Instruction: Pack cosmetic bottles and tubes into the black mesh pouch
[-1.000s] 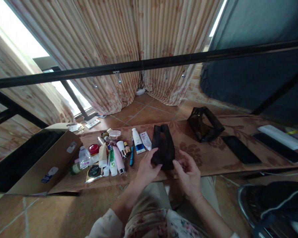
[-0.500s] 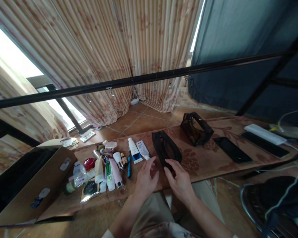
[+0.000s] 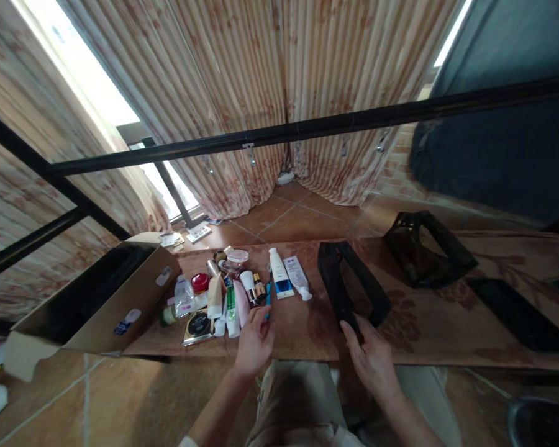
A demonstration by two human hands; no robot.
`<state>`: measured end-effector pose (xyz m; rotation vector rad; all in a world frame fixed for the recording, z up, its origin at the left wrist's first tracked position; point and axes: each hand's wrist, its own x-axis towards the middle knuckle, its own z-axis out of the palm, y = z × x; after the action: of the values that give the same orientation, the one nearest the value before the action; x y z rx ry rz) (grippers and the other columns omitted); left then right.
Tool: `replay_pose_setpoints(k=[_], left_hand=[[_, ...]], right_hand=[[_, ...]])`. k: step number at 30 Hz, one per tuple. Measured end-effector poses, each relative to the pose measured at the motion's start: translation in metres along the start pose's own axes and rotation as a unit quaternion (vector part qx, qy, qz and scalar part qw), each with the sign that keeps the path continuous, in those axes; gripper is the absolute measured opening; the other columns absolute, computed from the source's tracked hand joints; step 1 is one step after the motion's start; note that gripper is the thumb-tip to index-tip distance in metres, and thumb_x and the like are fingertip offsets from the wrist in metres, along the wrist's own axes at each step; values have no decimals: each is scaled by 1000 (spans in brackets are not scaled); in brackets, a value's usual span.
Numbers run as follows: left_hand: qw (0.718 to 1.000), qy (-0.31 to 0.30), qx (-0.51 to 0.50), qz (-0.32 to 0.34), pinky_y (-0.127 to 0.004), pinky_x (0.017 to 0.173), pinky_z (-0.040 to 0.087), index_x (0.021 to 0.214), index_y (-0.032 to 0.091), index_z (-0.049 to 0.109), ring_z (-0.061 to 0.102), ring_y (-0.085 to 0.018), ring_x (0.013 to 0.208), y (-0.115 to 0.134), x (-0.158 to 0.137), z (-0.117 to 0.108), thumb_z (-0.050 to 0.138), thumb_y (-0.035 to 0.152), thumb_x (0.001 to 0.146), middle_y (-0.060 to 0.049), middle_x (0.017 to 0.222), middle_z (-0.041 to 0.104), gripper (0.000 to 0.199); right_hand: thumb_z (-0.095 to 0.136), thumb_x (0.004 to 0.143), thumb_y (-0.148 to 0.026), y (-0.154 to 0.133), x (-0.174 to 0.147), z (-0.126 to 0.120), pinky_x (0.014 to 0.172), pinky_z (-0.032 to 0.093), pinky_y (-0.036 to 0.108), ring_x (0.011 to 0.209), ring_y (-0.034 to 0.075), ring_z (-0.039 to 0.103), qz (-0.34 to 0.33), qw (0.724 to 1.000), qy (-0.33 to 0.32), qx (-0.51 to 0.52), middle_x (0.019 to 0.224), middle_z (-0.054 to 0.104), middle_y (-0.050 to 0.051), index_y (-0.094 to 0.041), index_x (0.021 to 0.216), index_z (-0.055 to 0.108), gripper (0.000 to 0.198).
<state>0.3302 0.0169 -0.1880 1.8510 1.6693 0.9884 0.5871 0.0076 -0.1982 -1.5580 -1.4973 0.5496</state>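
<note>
My left hand (image 3: 255, 344) has its fingers loosely curled and slightly apart at the lower end of a slim blue stick-like item (image 3: 268, 297). That end is partly covered, and the item still lies on the cloth. Beside the hand is a pinkish tube (image 3: 240, 301). With my right hand (image 3: 371, 357) I grip the near end of a black pouch (image 3: 336, 279), which has a see-through-looking top. Between the two hands lie a white-and-blue tube (image 3: 280, 273) and a white-and-lilac tube (image 3: 298, 279).
Several cosmetics, including a red jar (image 3: 200, 283) and a black compact (image 3: 199, 326), cluster by an open cardboard box (image 3: 107, 320). A dark translucent pouch (image 3: 428, 251) and a phone (image 3: 522, 316) lie to the right on the brown cloth (image 3: 302, 338). A black rail (image 3: 307, 131) runs behind.
The view has swung left. My left hand has moved left, from near the white-and-lilac tube to the blue item. My right hand stays at the black pouch's near end.
</note>
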Motion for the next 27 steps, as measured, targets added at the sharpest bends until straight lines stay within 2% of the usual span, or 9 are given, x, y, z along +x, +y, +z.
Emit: replay_pose_setpoints(k=[2, 4, 6, 9, 12, 16, 21, 24, 27], left_hand=[[999, -7, 36, 16, -36, 84, 53, 120, 20, 55, 62, -18, 89, -3, -1, 3, 49, 16, 84, -11, 116, 55, 36], [996, -6, 83, 34, -39, 90, 51, 121, 19, 54, 60, -22, 100, -5, -1, 9, 50, 15, 83, -12, 119, 55, 38], [990, 9, 135, 43, -42, 94, 48, 121, 17, 55, 56, -26, 109, -6, 0, 15, 50, 14, 83, -13, 120, 54, 38], [980, 30, 194, 42, -45, 97, 45, 120, 16, 54, 52, -28, 112, -4, 3, 23, 49, 13, 83, -14, 119, 54, 37], [970, 26, 241, 17, -46, 98, 42, 117, 14, 55, 51, -29, 109, 0, 9, 26, 51, 12, 81, -14, 117, 54, 36], [953, -38, 297, -52, -44, 92, 42, 109, 13, 57, 53, -28, 100, 10, 21, 24, 46, 14, 85, -13, 103, 57, 26], [947, -99, 294, -88, -34, 81, 46, 103, 18, 56, 58, -23, 94, 19, 30, 23, 44, 18, 88, -9, 100, 56, 19], [953, -108, 265, -97, -31, 72, 48, 104, 20, 55, 61, -21, 89, 21, 26, 27, 45, 26, 89, -7, 105, 55, 19], [965, -103, 225, -88, -31, 74, 49, 110, 21, 53, 61, -21, 90, 23, 18, 30, 47, 32, 89, -7, 106, 55, 25]], right_hand=[[46, 90, -50, -1, 5, 3, 83, 51, 36, 95, 24, 66, 18, 1000, -2, 5, 105, 70, 11, -16, 111, 64, 44], [46, 89, -53, -3, 9, 6, 76, 52, 35, 88, 24, 67, 32, 999, 0, 6, 100, 71, 12, -16, 110, 65, 46], [47, 88, -54, -3, 10, 8, 71, 51, 33, 81, 23, 67, 37, 999, 1, 5, 95, 71, 11, -16, 108, 65, 47], [47, 88, -55, -2, 9, 7, 67, 49, 31, 71, 21, 66, 45, 999, -1, 1, 85, 71, 10, -16, 105, 66, 46], [48, 87, -56, 0, 9, 4, 63, 48, 29, 65, 20, 65, 59, 998, 1, 1, 74, 69, 7, -16, 100, 66, 46], [47, 86, -59, 2, 11, 0, 59, 45, 27, 62, 20, 64, 75, 997, -8, -11, 65, 67, 5, -17, 91, 65, 45], [45, 85, -61, 3, 13, -1, 60, 44, 27, 62, 20, 64, 96, 994, -27, -40, 63, 66, 4, -19, 82, 64, 46], [46, 84, -62, 2, 12, -2, 61, 43, 27, 63, 20, 64, 108, 993, -24, -46, 63, 66, 3, -19, 81, 64, 47], [47, 83, -64, 1, 8, -4, 61, 43, 27, 63, 21, 64, 114, 992, -19, -53, 63, 67, 4, -19, 82, 65, 48]])
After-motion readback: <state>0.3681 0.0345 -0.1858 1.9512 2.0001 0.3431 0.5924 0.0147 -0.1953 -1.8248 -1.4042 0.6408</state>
